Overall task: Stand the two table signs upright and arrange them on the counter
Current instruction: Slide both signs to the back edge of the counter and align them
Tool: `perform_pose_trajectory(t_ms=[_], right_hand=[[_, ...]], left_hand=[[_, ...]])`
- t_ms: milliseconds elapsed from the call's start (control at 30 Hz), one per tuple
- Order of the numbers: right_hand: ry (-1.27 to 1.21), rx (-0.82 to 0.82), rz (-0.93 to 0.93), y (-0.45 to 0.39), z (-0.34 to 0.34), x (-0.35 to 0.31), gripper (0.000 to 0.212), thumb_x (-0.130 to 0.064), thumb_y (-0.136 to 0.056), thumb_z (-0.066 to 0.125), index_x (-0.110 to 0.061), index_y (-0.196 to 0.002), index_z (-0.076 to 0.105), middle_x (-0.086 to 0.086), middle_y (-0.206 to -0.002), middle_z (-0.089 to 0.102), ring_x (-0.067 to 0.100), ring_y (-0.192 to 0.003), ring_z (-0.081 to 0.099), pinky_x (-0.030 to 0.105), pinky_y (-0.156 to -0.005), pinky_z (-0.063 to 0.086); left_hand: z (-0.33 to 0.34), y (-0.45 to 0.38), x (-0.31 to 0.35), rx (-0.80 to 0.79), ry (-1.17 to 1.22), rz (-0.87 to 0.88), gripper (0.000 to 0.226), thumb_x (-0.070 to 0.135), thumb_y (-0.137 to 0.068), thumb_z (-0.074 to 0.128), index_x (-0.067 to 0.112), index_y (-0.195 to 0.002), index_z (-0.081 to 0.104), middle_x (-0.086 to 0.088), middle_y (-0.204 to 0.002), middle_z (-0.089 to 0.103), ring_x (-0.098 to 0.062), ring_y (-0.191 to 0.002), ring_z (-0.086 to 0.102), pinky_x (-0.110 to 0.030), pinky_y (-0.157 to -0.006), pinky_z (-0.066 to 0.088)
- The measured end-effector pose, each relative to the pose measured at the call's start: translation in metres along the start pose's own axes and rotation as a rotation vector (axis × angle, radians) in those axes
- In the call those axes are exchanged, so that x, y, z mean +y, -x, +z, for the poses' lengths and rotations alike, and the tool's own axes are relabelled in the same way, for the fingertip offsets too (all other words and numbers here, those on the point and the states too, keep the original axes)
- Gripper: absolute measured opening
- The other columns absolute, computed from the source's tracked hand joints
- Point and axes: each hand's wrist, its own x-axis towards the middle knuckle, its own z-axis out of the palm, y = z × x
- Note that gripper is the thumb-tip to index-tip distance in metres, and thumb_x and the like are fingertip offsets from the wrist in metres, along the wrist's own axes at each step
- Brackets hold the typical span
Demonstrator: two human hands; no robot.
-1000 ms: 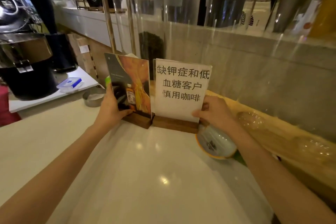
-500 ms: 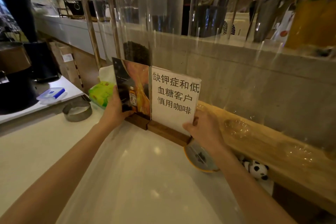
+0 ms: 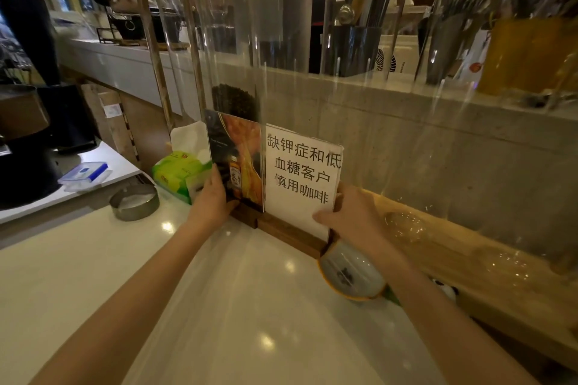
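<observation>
While both signs stand upright, bases touching, at twelve o'clock on the white counter (image 3: 93, 275), the left hand (image 3: 212, 200) pinches the photo sign (image 3: 239, 162) and the right hand (image 3: 350, 216) pinches the text sign (image 3: 300, 178). Stiff, light, slippery panels; hold the wooden bases.

a green tissue pack (image 3: 175, 170) sits at the back of the pale counter (image 3: 93, 275), white tissue poking from its top. nearer the left lies a round metal tin (image 3: 134, 201), and beyond it a clear box with a blue lid (image 3: 85, 175) rests on a white ledge. a yellow-rimmed bowl (image 3: 350, 273) (partly hidden) lies at the counter's right edge, just beside a wooden shelf (image 3: 469, 247). dark coffee beans (image 3: 234, 101) fill a clear cylinder behind.
</observation>
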Motion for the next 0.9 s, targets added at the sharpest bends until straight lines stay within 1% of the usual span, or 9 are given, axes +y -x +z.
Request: perform_pose_trajectory(t_ms=[67, 167, 267, 333, 400, 533, 667, 767, 900], right_hand=[[-0.107, 0.033, -0.037, -0.004, -0.014, -0.015, 0.048, -0.015, -0.071, 0.073, -0.017, -0.115, 0.052, 0.002, -0.112, 0.067, 0.019, -0.096, 0.064, 0.043, -0.084, 0.055], [-0.174, 0.121, -0.195, -0.016, -0.036, -0.054, 0.049, -0.021, -0.076, 0.070, -0.019, -0.120, 0.047, -0.003, -0.101, 0.062, 0.016, -0.091, 0.064, 0.037, -0.080, 0.056], [0.010, 0.145, -0.412, -0.037, -0.045, -0.094, 0.039, -0.028, -0.079, 0.066, -0.018, -0.114, 0.053, -0.005, -0.098, 0.059, 0.011, -0.089, 0.059, 0.025, -0.076, 0.050], [0.161, 0.054, -0.514, -0.053, -0.037, -0.113, 0.034, -0.027, -0.082, 0.062, -0.016, -0.113, 0.056, -0.003, -0.101, 0.059, 0.011, -0.091, 0.057, 0.018, -0.073, 0.046], [0.312, -0.057, -0.568, -0.069, -0.025, -0.124, 0.034, -0.028, -0.084, 0.059, -0.012, -0.114, 0.056, 0.003, -0.107, 0.062, 0.015, -0.095, 0.058, 0.020, -0.075, 0.047], [0.469, -0.215, -0.559, -0.090, 0.000, -0.134, 0.043, -0.036, -0.085, 0.056, 0.002, -0.100, 0.065, 0.019, -0.101, 0.069, 0.030, -0.088, 0.065, 0.039, -0.081, 0.055], [0.447, -0.289, -0.510, -0.103, 0.012, -0.135, 0.031, -0.027, -0.084, 0.059, 0.003, -0.079, 0.066, 0.007, -0.066, 0.059, 0.017, -0.059, 0.052, 0.024, -0.055, 0.043], [0.387, -0.296, -0.489, -0.108, 0.017, -0.135, 0.027, -0.023, -0.082, 0.061, -0.005, -0.062, 0.061, 0.000, -0.055, 0.046, 0.010, -0.050, 0.042, 0.021, -0.050, 0.036], [0.319, -0.298, -0.466, -0.110, 0.018, -0.134, 0.022, -0.020, -0.081, 0.061, -0.001, -0.077, 0.070, 0.002, -0.061, 0.050, 0.008, -0.051, 0.042, 0.011, -0.043, 0.036]], left_hand=[[-0.002, 0.004, 0.002, -0.039, -0.037, 0.002, 0.081, 0.017, -0.079, 0.066, 0.008, -0.142, 0.017, -0.020, -0.142, 0.040, -0.037, -0.129, 0.040, -0.047, -0.108, 0.032], [-0.005, 0.012, 0.003, -0.087, -0.066, -0.031, 0.046, 0.023, -0.084, 0.059, 0.006, -0.125, 0.045, -0.018, -0.123, 0.058, -0.033, -0.115, 0.051, -0.040, -0.098, 0.041], [-0.003, 0.023, 0.003, -0.085, 0.011, -0.074, 0.026, 0.024, -0.085, 0.058, 0.005, -0.101, 0.062, -0.015, -0.107, 0.065, -0.026, -0.095, 0.057, -0.035, -0.083, 0.045], [0.000, 0.027, 0.004, -0.088, 0.062, -0.067, 0.020, 0.022, -0.085, 0.058, 0.005, -0.093, 0.063, -0.014, -0.099, 0.064, -0.023, -0.085, 0.056, -0.033, -0.075, 0.046], [0.001, 0.030, 0.007, -0.084, 0.095, -0.063, 0.011, 0.021, -0.086, 0.057, 0.010, -0.087, 0.059, -0.011, -0.091, 0.059, -0.021, -0.081, 0.052, -0.030, -0.072, 0.043], [0.004, 0.030, 0.007, -0.069, 0.155, -0.086, 0.018, 0.020, -0.088, 0.055, 0.005, -0.095, 0.062, -0.007, -0.087, 0.055, -0.018, -0.079, 0.051, -0.026, -0.069, 0.040], [0.004, 0.030, 0.006, -0.060, 0.164, -0.104, 0.022, 0.023, -0.088, 0.055, 0.005, -0.097, 0.063, -0.006, -0.087, 0.055, -0.017, -0.078, 0.051, -0.021, -0.058, 0.038], [0.005, 0.030, 0.006, -0.052, 0.152, -0.106, 0.024, 0.024, -0.088, 0.054, 0.004, -0.098, 0.063, -0.006, -0.087, 0.054, -0.017, -0.077, 0.050, -0.025, -0.067, 0.038], [0.007, 0.027, 0.005, -0.066, 0.147, -0.128, 0.026, 0.026, -0.088, 0.054, 0.005, -0.100, 0.062, -0.007, -0.092, 0.052, -0.017, -0.080, 0.048, -0.026, -0.070, 0.038]])
